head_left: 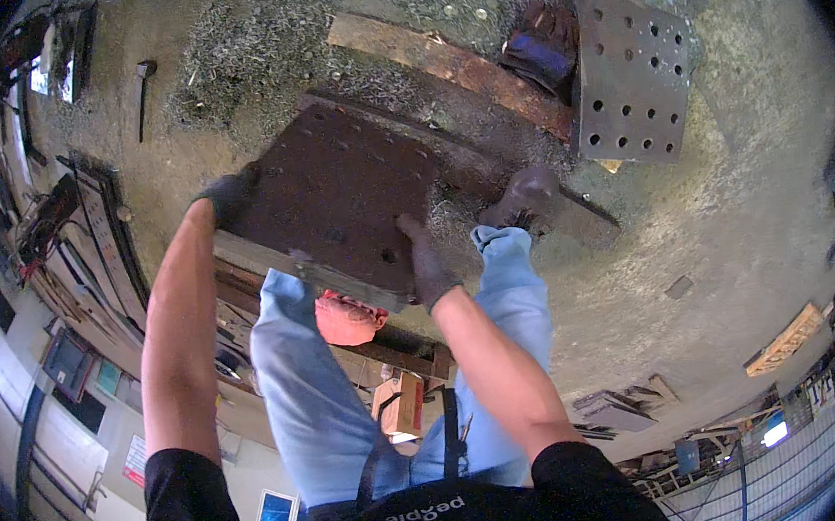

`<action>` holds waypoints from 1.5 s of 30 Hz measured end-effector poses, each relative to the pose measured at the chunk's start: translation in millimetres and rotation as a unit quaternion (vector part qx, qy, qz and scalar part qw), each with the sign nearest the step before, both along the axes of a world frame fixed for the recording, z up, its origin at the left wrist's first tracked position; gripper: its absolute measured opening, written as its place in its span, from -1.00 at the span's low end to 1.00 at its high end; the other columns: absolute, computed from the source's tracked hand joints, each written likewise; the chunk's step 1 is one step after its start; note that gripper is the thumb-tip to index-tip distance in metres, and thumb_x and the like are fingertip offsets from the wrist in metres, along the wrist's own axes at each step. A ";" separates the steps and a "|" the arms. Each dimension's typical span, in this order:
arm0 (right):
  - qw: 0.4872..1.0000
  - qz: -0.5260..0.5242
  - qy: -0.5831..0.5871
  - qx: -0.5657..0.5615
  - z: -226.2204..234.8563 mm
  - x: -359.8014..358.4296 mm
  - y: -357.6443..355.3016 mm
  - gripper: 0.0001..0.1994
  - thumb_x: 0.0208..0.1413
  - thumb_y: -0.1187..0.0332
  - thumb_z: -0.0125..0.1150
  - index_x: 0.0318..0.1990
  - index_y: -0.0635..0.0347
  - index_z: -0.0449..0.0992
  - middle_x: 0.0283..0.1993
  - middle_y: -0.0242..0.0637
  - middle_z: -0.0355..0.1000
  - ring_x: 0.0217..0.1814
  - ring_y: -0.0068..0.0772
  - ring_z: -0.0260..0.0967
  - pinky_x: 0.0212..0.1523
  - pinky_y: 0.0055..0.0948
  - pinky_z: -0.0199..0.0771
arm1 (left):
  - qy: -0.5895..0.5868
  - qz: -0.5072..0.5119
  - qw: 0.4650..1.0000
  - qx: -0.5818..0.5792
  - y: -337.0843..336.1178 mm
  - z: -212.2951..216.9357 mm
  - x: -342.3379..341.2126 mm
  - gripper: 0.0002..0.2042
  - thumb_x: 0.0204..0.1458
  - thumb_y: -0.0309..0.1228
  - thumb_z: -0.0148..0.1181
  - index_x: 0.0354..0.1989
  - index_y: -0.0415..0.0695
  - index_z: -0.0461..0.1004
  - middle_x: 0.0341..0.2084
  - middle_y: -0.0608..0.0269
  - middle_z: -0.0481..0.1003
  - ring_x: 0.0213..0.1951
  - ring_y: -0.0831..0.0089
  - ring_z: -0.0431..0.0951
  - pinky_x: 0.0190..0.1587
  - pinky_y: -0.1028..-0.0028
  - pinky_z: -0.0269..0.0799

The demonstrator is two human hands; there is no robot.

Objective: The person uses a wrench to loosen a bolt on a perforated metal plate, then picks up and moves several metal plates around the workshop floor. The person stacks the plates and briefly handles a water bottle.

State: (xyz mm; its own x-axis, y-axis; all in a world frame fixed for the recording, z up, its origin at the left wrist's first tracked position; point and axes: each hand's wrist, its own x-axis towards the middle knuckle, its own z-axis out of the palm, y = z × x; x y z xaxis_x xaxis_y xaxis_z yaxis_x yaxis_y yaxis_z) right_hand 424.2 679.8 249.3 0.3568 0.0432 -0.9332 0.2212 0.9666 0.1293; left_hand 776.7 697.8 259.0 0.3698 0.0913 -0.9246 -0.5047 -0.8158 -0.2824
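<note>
A thick dark-brown steel plate (335, 183) lies tilted in front of my legs, with small marks on its face and a hole near the near-right corner. My left hand (232, 195), in a dark grey glove, grips its left edge; the fingertips are partly hidden. My right hand (428, 264), gloved alike, is closed round the right edge close to the hole, its fingers partly behind the plate. Beneath the plate's far side runs a long metal bar (446, 142). My shoe (529, 192) stands just right of the plate.
Metal shavings (242, 51) cover the floor ahead. Beyond the plate lie a rusty flat bar (449, 62), a dark-and-blue glove (540, 53) and a grey drilled plate (633, 79). A hammer (144, 81) rests at far left. Red cloth (348, 317) sits between my legs.
</note>
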 end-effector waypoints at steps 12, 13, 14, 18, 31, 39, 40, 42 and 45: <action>0.963 0.221 0.103 -0.112 -64.5 -44.3 32.7 -0.26 0.04 -0.24 0.20 0.18 0.19 0.38 0.04 -0.16 0.46 -0.05 -0.23 0.44 -0.02 -0.20 0.43 | 0.073 0.134 0.987 -0.049 42.5 -58.2 -29.1 -0.12 -0.02 0.38 -0.16 0.13 -0.25 0.42 0.06 -0.13 0.46 0.19 0.07 0.39 0.20 0.25 0.23; 0.970 0.217 0.088 -0.056 -39.7 -29.6 19.1 -0.24 0.01 -0.27 0.21 0.15 0.20 0.40 0.00 -0.16 0.47 -0.09 -0.23 0.45 -0.06 -0.20 0.44 | 0.060 0.133 0.988 -0.043 43.7 -55.5 -25.0 -0.11 -0.04 0.40 -0.15 0.12 -0.25 0.42 0.06 -0.14 0.45 0.19 0.06 0.39 0.20 0.25 0.23; 0.973 0.216 0.085 0.011 -9.8 -30.7 18.0 -0.22 -0.02 -0.31 0.21 0.11 0.21 0.42 -0.04 -0.17 0.48 -0.13 -0.24 0.45 -0.09 -0.20 0.45 | 0.059 0.136 0.988 -0.032 43.9 -53.3 -22.4 -0.10 -0.05 0.41 -0.15 0.12 -0.25 0.43 0.07 -0.14 0.45 0.19 0.05 0.39 0.20 0.24 0.23; 0.960 0.258 0.108 0.024 -22.7 -22.3 21.6 -0.26 -0.05 -0.31 0.25 0.02 0.22 0.45 -0.17 -0.23 0.46 -0.21 -0.26 0.43 -0.20 -0.19 0.47 | 0.004 0.091 0.996 -0.005 27.2 -28.0 -13.1 -0.05 -0.12 0.47 -0.12 0.10 -0.24 0.44 0.09 -0.16 0.43 0.20 0.03 0.38 0.21 0.23 0.22; 0.923 0.341 0.100 -0.148 -12.5 -48.9 -54.1 -0.23 0.06 -0.21 0.20 0.26 0.21 0.32 0.16 -0.19 0.39 0.11 -0.23 0.35 0.11 -0.27 0.33 | 0.025 -0.012 1.000 0.014 -31.6 13.4 -32.8 -0.14 0.05 0.35 -0.18 0.13 -0.30 0.41 0.09 -0.16 0.43 0.19 0.02 0.38 0.22 0.24 0.19; 0.845 0.365 0.157 -0.359 -14.4 -68.2 -136.0 -0.24 0.05 -0.17 0.24 0.27 0.20 0.32 0.19 -0.22 0.37 0.14 -0.29 0.32 0.15 -0.33 0.30 | 0.035 0.003 0.994 -0.103 -125.6 55.9 -51.9 -0.09 0.01 0.43 -0.28 0.11 -0.25 0.44 0.05 -0.13 0.47 0.17 -0.01 0.40 0.20 0.22 0.22; 0.855 0.339 0.164 -0.358 -19.9 -68.9 -139.9 -0.24 0.04 -0.17 0.25 0.27 0.21 0.32 0.20 -0.22 0.36 0.15 -0.29 0.32 0.14 -0.33 0.30 | 0.039 -0.021 0.994 -0.103 -140.9 58.2 -53.1 -0.09 0.00 0.43 -0.28 0.11 -0.24 0.44 0.04 -0.13 0.48 0.15 -0.02 0.42 0.18 0.22 0.23; 0.872 0.288 0.171 -0.356 -32.2 -62.9 -146.3 -0.24 0.04 -0.16 0.25 0.26 0.21 0.32 0.21 -0.23 0.35 0.16 -0.30 0.32 0.14 -0.35 0.31 | -0.022 -0.055 0.991 -0.120 -165.2 53.7 -55.3 -0.10 0.00 0.43 -0.28 0.09 -0.22 0.46 0.00 -0.13 0.49 0.09 -0.03 0.46 0.14 0.21 0.27; 0.916 0.229 0.114 -0.308 -18.3 -48.7 -165.8 -0.22 0.04 -0.17 0.24 0.27 0.23 0.31 0.24 -0.21 0.32 0.19 -0.29 0.30 0.17 -0.35 0.29 | 0.031 -0.052 0.988 -0.139 -183.9 40.3 -47.7 -0.13 0.02 0.42 -0.28 0.11 -0.17 0.45 0.06 -0.13 0.46 0.14 -0.01 0.43 0.16 0.24 0.25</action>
